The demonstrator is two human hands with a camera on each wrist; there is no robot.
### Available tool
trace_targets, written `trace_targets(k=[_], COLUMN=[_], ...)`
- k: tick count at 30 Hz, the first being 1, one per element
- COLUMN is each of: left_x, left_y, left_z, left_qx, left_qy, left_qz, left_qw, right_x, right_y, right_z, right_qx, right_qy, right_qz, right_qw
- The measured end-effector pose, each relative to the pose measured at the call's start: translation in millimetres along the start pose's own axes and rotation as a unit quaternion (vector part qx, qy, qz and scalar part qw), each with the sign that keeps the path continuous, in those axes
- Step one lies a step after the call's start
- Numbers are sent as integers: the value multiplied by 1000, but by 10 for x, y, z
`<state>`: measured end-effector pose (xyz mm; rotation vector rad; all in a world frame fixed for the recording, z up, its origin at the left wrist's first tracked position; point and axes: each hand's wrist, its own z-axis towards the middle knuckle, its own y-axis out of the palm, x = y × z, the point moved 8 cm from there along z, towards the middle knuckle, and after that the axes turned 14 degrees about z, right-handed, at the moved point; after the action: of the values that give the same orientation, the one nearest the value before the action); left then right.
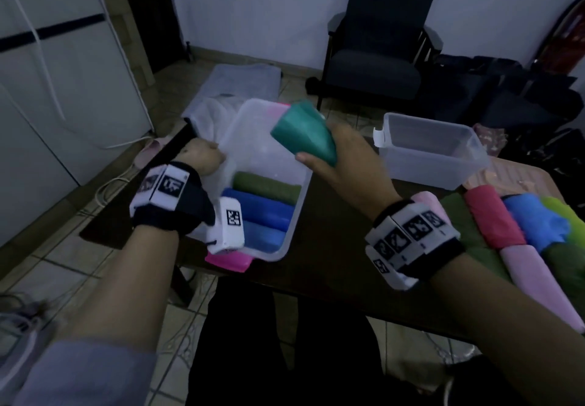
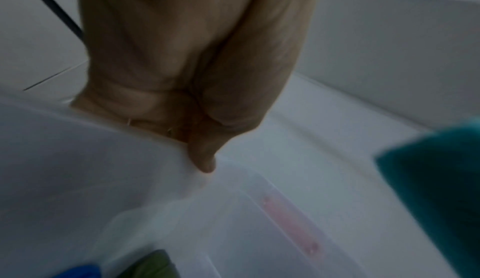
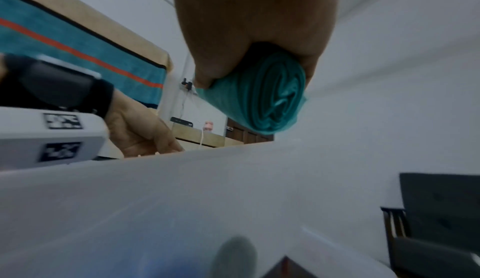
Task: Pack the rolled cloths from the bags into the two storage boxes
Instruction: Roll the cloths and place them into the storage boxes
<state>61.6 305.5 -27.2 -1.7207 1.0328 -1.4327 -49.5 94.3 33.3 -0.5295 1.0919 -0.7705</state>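
My right hand [image 1: 329,155] grips a teal rolled cloth [image 1: 302,135] over the far half of the near storage box [image 1: 294,215]; its rolled end [image 3: 270,97] shows in the right wrist view. That clear box holds a green roll [image 1: 266,185] and two blue rolls [image 1: 262,211] at its near end. My left hand [image 1: 202,155] holds the box's left rim [image 2: 78,138], thumb [image 2: 205,159] curled over the edge. A second clear storage box [image 1: 427,165] stands to the right with no cloths visible in it. Pink, red, blue and green rolls [image 1: 522,231] lie at the table's right.
A pink lid [image 1: 228,261] lies under the near box on the dark table [image 1: 335,247]. A white mesh bag [image 1: 215,114] lies beyond the box. A dark armchair [image 1: 380,41] stands behind the table, dark bags [image 1: 506,89] to its right, a white cabinet [image 1: 63,89] on the left.
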Motion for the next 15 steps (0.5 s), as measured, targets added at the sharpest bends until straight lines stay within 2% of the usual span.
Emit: trace_targets(k=[2,4,8,11,15], left_x=[-75,-131,-132,-132,-126], left_y=[56,79,2,-61,-78], left_z=[-46,-157,-423,-595,-711], left_qx=[-6,-2,65,108,125], left_qy=[13,22,47,60,85], left_qz=[-48,-93,-91,-85,-100], left_qw=[999,995,993,989,983], right_x=[-256,-378,-296,-189,14], right_y=[73,232,628,781,919], right_z=[170,325,494,540,582], right_qx=[6,-9,-87,-138,-208], right_qy=[-53,-69,-22,12,101], right_qz=[-35,-97,-201,-237,-141], right_qw=[998,993,975,962,963])
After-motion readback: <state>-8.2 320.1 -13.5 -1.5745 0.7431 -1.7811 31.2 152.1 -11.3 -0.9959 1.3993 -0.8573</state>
